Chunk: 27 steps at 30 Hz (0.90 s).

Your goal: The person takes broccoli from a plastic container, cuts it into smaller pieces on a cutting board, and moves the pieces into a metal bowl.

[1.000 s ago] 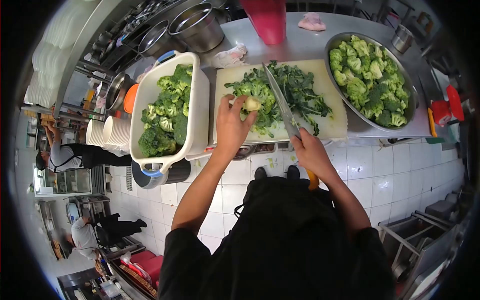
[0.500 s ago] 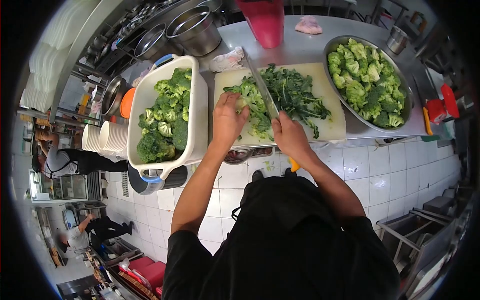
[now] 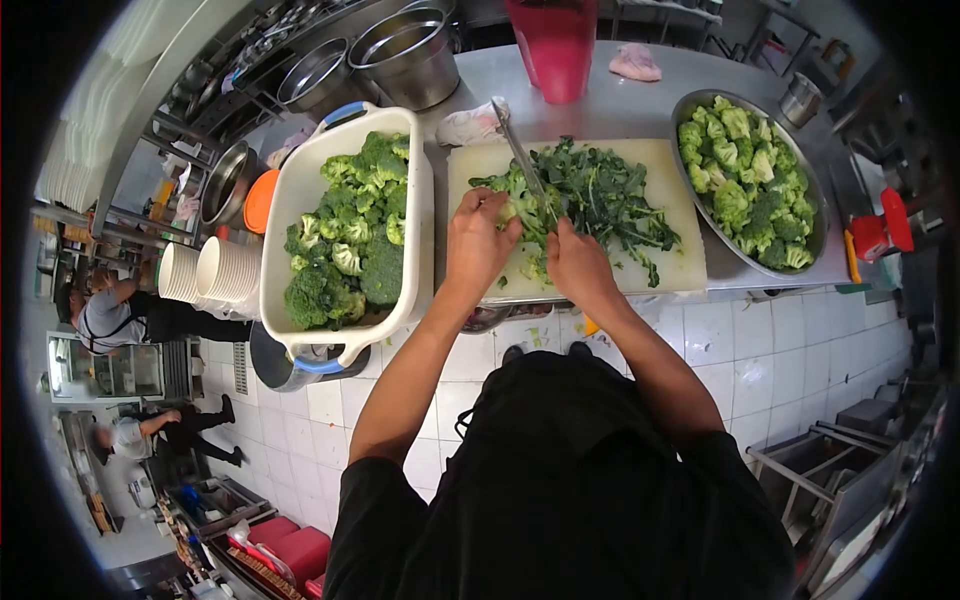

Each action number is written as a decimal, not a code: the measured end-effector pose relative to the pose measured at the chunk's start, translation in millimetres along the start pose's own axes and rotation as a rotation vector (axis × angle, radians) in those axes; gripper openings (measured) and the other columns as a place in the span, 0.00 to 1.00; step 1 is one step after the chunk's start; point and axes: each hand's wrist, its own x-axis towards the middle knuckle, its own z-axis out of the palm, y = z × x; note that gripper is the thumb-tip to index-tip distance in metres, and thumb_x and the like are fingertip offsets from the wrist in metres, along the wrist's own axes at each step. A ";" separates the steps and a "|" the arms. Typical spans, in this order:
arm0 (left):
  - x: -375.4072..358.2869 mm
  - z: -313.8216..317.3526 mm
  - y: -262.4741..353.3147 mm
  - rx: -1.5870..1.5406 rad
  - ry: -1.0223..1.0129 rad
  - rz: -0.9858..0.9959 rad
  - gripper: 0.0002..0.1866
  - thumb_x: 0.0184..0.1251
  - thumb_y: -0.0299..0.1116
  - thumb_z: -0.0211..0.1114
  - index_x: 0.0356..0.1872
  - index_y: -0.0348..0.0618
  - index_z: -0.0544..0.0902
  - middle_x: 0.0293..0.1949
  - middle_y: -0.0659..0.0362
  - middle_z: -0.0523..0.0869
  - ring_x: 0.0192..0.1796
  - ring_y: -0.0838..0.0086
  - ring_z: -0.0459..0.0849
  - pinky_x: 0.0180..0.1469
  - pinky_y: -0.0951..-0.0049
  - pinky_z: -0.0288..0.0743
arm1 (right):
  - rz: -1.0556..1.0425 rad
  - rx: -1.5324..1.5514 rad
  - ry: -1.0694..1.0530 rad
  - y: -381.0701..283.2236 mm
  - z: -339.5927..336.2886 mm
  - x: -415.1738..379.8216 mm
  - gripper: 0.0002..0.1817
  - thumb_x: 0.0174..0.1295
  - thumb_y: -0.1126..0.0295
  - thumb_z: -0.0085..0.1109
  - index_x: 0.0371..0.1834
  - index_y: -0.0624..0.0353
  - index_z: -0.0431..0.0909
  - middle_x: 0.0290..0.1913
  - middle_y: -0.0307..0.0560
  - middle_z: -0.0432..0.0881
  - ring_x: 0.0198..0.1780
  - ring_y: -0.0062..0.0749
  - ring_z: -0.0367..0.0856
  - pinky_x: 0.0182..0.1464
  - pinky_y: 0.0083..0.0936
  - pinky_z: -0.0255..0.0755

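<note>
My right hand (image 3: pixel 580 262) is closed around a long knife (image 3: pixel 522 150), its blade pointing away from me over the cutting board (image 3: pixel 680 205). My left hand (image 3: pixel 482 240) has its fingers curled on a piece of broccoli (image 3: pixel 516 198), just left of the blade. Dark broccoli leaves and stem trimmings (image 3: pixel 610 190) lie heaped on the board, right of the knife. A white tub (image 3: pixel 424 220) with several broccoli heads stands left of the board. Cut florets (image 3: pixel 745 170) fill a metal bowl (image 3: pixel 826 225) on the right.
Behind the board are a crumpled cloth (image 3: pixel 470 124), a red container (image 3: pixel 556 60) and metal pots (image 3: pixel 405 55). A pinkish cloth (image 3: pixel 636 62) lies farther back. Stacked white containers (image 3: pixel 228 268) stand beyond the tub. Two people (image 3: pixel 110 310) are at far left.
The knife blade has tilted and shifted, now close against the broccoli beside my left fingers. My right hand has come nearer my left. The whole view has shifted slightly.
</note>
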 end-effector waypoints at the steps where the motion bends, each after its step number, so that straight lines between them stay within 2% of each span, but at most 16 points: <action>1: 0.5 -0.1 -1.1 0.010 0.003 0.019 0.18 0.56 0.29 0.76 0.49 0.35 0.89 0.49 0.48 0.88 0.34 0.60 0.88 0.42 0.64 0.83 | -0.027 -0.048 -0.015 0.5 -1.9 1.3 0.10 0.71 0.68 0.52 0.47 0.65 0.73 0.30 0.67 0.85 0.36 0.68 0.85 0.43 0.57 0.78; 4: 2.3 -1.9 -2.5 0.004 -0.013 0.019 0.18 0.56 0.28 0.75 0.48 0.34 0.89 0.49 0.47 0.88 0.34 0.59 0.89 0.42 0.62 0.83 | -0.108 -0.148 -0.028 5.6 -6.9 6.7 0.10 0.70 0.69 0.52 0.47 0.65 0.74 0.30 0.66 0.86 0.37 0.68 0.86 0.43 0.57 0.79; 6: 4.5 -1.5 -1.5 0.020 -0.014 0.013 0.19 0.54 0.28 0.75 0.48 0.33 0.89 0.49 0.44 0.87 0.40 0.53 0.89 0.45 0.59 0.84 | -0.160 -0.154 -0.004 6.3 -7.8 12.3 0.10 0.69 0.70 0.53 0.47 0.66 0.74 0.30 0.66 0.86 0.37 0.67 0.86 0.43 0.57 0.79; 10: 6.7 -0.4 1.6 0.010 -0.012 -0.007 0.19 0.53 0.27 0.74 0.48 0.32 0.88 0.49 0.40 0.87 0.43 0.48 0.89 0.48 0.57 0.84 | -0.069 -0.073 0.030 -2.8 -13.3 5.9 0.10 0.71 0.69 0.52 0.46 0.66 0.73 0.30 0.64 0.86 0.36 0.66 0.85 0.42 0.58 0.78; 13: 8.0 0.9 -1.3 0.038 0.011 0.035 0.20 0.55 0.30 0.76 0.49 0.32 0.88 0.50 0.42 0.87 0.39 0.49 0.90 0.46 0.59 0.84 | -0.017 -0.046 0.105 -22.1 -22.9 -0.2 0.11 0.73 0.68 0.52 0.46 0.67 0.73 0.29 0.64 0.85 0.35 0.65 0.85 0.41 0.59 0.77; 18: 11.2 2.1 -0.7 0.043 0.026 0.039 0.20 0.53 0.29 0.75 0.48 0.32 0.89 0.49 0.42 0.88 0.41 0.49 0.90 0.47 0.58 0.84 | -0.027 -0.028 0.191 -29.1 -19.0 5.5 0.12 0.73 0.67 0.52 0.49 0.67 0.74 0.29 0.65 0.85 0.35 0.66 0.85 0.40 0.61 0.76; 21: 7.9 4.3 -2.8 0.031 0.013 0.019 0.20 0.52 0.29 0.74 0.47 0.32 0.89 0.48 0.43 0.88 0.42 0.49 0.90 0.48 0.58 0.84 | 0.005 -0.090 0.066 -4.3 12.9 13.0 0.11 0.72 0.69 0.53 0.49 0.66 0.74 0.30 0.65 0.85 0.37 0.65 0.85 0.41 0.60 0.77; 25: 12.6 0.9 -4.4 0.030 0.012 0.020 0.19 0.52 0.29 0.74 0.47 0.33 0.89 0.48 0.46 0.88 0.43 0.49 0.90 0.49 0.58 0.84 | -0.006 -0.074 0.077 -3.6 7.6 5.0 0.11 0.71 0.69 0.54 0.51 0.65 0.74 0.32 0.64 0.86 0.39 0.64 0.86 0.44 0.58 0.78; 27: 17.7 -2.1 -4.9 0.001 -0.014 0.007 0.19 0.51 0.26 0.73 0.46 0.32 0.89 0.48 0.44 0.87 0.46 0.48 0.88 0.50 0.57 0.84 | -0.003 -0.086 0.059 -7.4 -5.4 0.8 0.12 0.71 0.68 0.54 0.52 0.65 0.74 0.33 0.64 0.87 0.40 0.64 0.86 0.45 0.57 0.78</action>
